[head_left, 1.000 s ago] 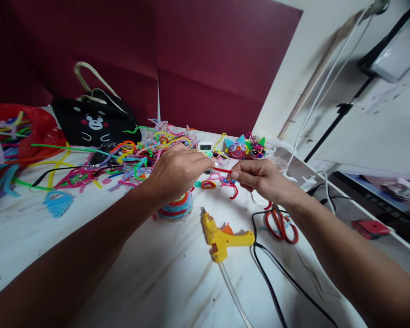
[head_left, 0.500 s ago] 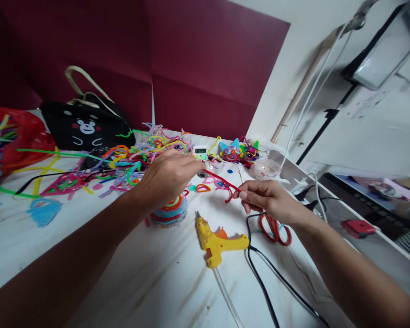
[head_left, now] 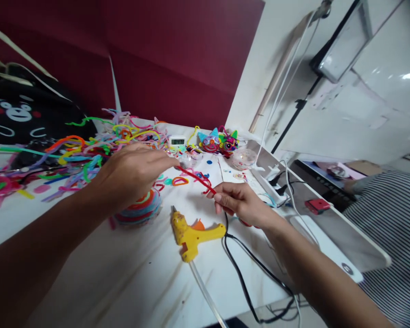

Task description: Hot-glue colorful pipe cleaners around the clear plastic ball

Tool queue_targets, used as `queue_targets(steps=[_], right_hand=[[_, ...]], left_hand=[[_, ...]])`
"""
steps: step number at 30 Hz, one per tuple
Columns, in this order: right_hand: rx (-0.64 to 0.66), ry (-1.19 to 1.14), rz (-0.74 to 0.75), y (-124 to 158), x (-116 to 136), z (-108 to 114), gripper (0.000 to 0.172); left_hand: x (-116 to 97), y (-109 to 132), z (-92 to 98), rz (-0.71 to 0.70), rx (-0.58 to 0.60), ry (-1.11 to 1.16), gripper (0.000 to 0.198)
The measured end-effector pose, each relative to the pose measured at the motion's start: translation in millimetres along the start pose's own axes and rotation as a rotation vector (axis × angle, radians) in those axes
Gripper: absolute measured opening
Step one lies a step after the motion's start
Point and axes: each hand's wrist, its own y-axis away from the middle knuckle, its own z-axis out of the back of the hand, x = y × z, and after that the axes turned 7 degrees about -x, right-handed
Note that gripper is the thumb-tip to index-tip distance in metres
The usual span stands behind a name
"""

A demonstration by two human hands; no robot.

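A red pipe cleaner [head_left: 195,176] stretches between my two hands above the table. My left hand [head_left: 136,166] pinches its far end, fingers together and palm down. At the near end, the thumb and fingertips of my right hand [head_left: 241,200] close on it. Below my left wrist sits a round ball wrapped in coloured pipe cleaners [head_left: 141,207], partly hidden by the arm. A yellow hot glue gun [head_left: 194,234] with an orange trigger lies in front of my hands, a clear glue stick [head_left: 205,291] sticking out of its back. Red-handled scissors are mostly hidden under my right forearm.
Tangled pipe cleaners [head_left: 123,132] heap at the back left beside a black bag [head_left: 30,109]. A small digital clock [head_left: 176,141] and two decorated cat-like heads [head_left: 218,140] stand at the back. A black cord [head_left: 241,269] loops at right, near a power strip [head_left: 273,189].
My view has swung right, so everything sits further left in the picture. Both hands still grip the red pipe cleaner; its bent near end shows less by my right fingers.
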Motion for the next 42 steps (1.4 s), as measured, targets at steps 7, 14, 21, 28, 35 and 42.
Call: queue_targets(steps=[7, 14, 21, 28, 35, 42], right_hand=[[-0.015, 0.004, 0.029, 3.1, -12.7, -9.0, 0.041], [-0.035, -0.020, 0.053, 3.9, -22.3, -11.5, 0.038], [-0.040, -0.012, 0.059, 3.8, -24.6, -10.1, 0.035], [-0.074, -0.015, 0.057, 5.3, -30.8, -8.5, 0.039], [-0.086, -0.013, 0.055, 10.3, -31.3, -9.9, 0.039], [-0.087, -0.056, 0.028, 8.7, -37.1, -9.0, 0.042]], left_hand=[[1.4, -0.4, -4.3, -0.112, -0.056, -0.027, 0.035], [-0.2, -2.7, -4.6, -0.083, -0.037, -0.049, 0.031], [1.4, -0.1, -7.4, -0.119, -0.055, -0.056, 0.032], [-0.4, 4.7, -11.4, -0.099, -0.044, -0.070, 0.035], [-1.8, 0.0, -11.0, -0.064, -0.016, -0.087, 0.028], [-4.9, -3.1, -7.5, -0.077, -0.031, -0.086, 0.028]])
